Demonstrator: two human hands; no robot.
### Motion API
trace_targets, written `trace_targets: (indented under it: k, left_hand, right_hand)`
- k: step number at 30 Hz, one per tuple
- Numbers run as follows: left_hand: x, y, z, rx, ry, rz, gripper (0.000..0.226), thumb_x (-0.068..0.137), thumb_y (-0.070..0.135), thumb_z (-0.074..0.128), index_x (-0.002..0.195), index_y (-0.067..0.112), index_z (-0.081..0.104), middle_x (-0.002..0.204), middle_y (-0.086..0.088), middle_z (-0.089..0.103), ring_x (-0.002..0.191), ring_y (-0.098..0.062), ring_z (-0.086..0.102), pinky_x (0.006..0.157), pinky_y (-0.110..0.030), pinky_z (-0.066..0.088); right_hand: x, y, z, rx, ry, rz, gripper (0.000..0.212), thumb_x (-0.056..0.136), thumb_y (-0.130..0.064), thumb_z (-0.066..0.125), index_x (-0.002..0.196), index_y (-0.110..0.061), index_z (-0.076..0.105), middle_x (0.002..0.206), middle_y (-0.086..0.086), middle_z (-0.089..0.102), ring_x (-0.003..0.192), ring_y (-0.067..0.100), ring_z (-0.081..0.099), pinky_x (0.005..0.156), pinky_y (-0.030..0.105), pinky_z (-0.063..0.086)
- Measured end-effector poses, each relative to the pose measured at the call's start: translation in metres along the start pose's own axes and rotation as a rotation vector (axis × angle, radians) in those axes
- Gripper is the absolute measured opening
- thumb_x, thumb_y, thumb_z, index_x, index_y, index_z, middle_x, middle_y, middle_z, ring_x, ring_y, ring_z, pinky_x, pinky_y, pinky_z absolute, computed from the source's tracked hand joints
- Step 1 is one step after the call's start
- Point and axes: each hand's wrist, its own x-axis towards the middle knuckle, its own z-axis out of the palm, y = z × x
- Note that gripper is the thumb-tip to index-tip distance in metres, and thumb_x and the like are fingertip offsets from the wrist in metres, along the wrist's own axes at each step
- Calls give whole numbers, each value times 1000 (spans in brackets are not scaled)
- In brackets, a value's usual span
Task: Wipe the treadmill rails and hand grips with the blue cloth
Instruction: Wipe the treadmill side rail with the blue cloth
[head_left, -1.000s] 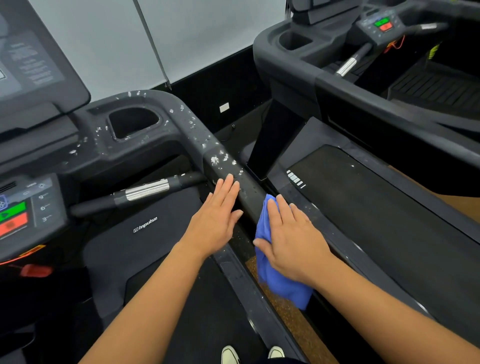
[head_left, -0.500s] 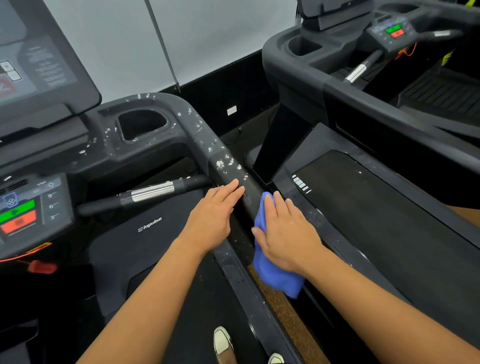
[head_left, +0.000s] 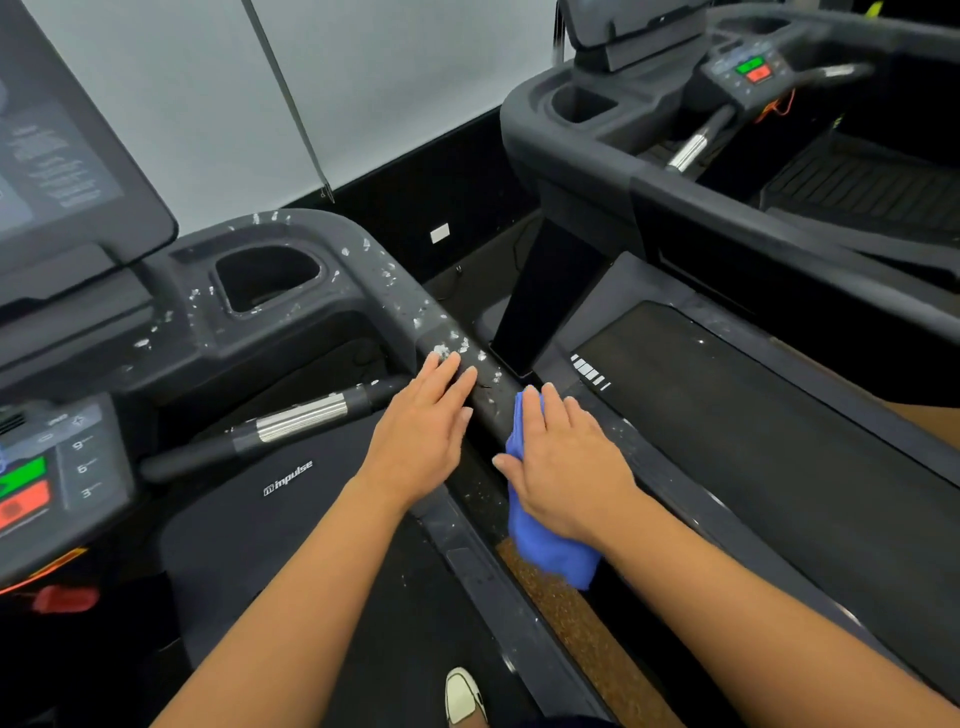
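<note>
Blue cloth (head_left: 545, 551) lies pressed under the right hand (head_left: 566, 467) against the right side of the treadmill's dark side rail (head_left: 415, 312), its loose end hanging down toward the cork-coloured floor strip (head_left: 582, 618). The right fingers (head_left: 550, 410) are stretched nearly flat over the cloth, the thumb apparently pinning its edge. The left hand (head_left: 421, 436) rests open and empty on the rail's left side, fingers straight. White flecks dot the rail farther up, around the cup holder (head_left: 265, 278). A chrome-banded hand grip (head_left: 301, 418) sits left of the hands.
</note>
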Motion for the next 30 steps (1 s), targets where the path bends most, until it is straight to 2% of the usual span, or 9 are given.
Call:
trace_targets:
  k: [3,8,11,14,16,21,24,28,30]
  left_hand:
    - [3,-2,1,-11,-21,11,50,96,29,33,134,3,51,142,-16,47,137,-33,36,104,-46,42]
    - [3,-13,5,-9,-33,42,48,97,33,36,136,8,49,144,-11,46,139,-29,34,101,-50,43]
    - [5,-17,2,9,-35,61,49,96,36,37,136,11,50,142,-10,47,138,-29,36,103,-47,42]
    - [7,-23,1,29,-42,65,52,95,39,38,137,10,49,142,-14,46,135,-34,39,103,-46,42]
    - [7,-25,2,28,-49,54,53,95,40,38,137,9,48,143,-16,44,136,-35,37,103,-45,41]
    - [7,-26,4,-9,-48,60,54,95,40,38,138,9,47,144,-15,43,137,-34,35,102,-49,43]
    - [5,-28,6,-28,-33,68,53,96,40,39,139,10,46,147,-13,41,139,-31,32,103,-48,42]
    - [3,-26,9,-46,-19,46,54,95,39,38,139,10,45,148,-13,39,141,-29,29,102,-44,42]
    - [3,-25,10,-49,-10,44,54,94,39,38,139,9,46,147,-14,39,140,-29,30,100,-42,42]
  right_hand:
    - [13,-12,-1,-65,42,-30,74,98,-50,25,149,1,7,155,26,11,139,46,17,113,53,22]
    - [-5,16,4,-91,62,-352,65,90,-44,30,140,-5,42,147,16,41,132,45,37,106,56,36]
    - [-3,15,2,-28,76,-206,70,89,-49,27,140,-3,42,144,17,44,127,43,45,98,53,45]
    - [20,-8,-3,3,15,0,79,92,-56,13,148,-1,14,151,22,26,128,41,39,103,48,37]
    - [33,-19,-7,0,29,69,75,97,-54,25,149,-2,9,150,23,22,123,41,41,102,45,36]
    - [4,-11,0,-165,55,-97,73,92,-48,38,146,-2,25,150,25,29,128,50,36,104,56,36]
    - [-28,-1,4,-84,53,31,76,88,-54,28,141,1,34,139,27,43,116,46,48,95,53,45]
    - [-13,-13,-3,-51,31,224,78,88,-57,26,130,5,48,98,19,62,74,34,58,62,42,51]
    - [6,-22,-14,-21,30,255,76,94,-57,26,139,3,36,108,18,59,87,35,58,70,42,49]
